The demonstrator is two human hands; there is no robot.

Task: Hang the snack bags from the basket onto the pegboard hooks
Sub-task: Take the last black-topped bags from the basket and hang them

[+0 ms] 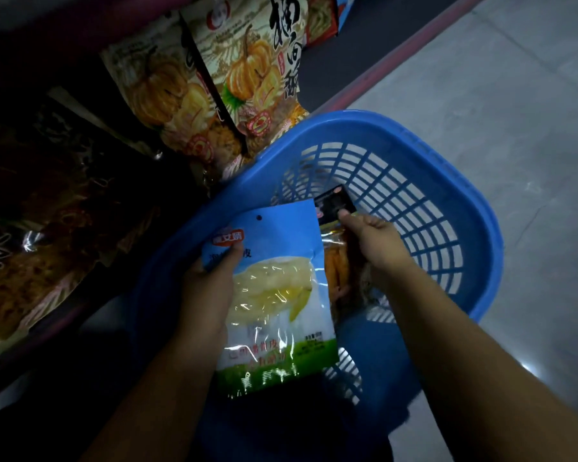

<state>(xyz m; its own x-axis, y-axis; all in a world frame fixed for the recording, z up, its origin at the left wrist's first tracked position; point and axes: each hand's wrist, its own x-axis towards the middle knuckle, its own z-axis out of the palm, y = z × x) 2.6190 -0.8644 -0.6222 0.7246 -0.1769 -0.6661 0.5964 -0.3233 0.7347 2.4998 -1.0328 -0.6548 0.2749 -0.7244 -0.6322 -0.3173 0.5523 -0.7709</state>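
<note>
Both forearms reach forward and down from the bottom edge of view, over the blue plastic basket.

Left hand: thumb curled over the front of a light-blue snack bag, fingers hidden behind it, gripping its left edge. Bag is upright above the basket's near-left rim, hang hole near its top; clear window shows pale yellow contents.

Right hand: knuckles up, thumb and fingers pinching the dark header of an orange snack bag. That bag sits inside the basket, just right of and partly behind the blue one.

Basket stands on a grey tiled floor, against a dim display rack. Pumpkin-print snack bags are at the basket's far-left corner; darker bags further left, too dim to read.
</note>
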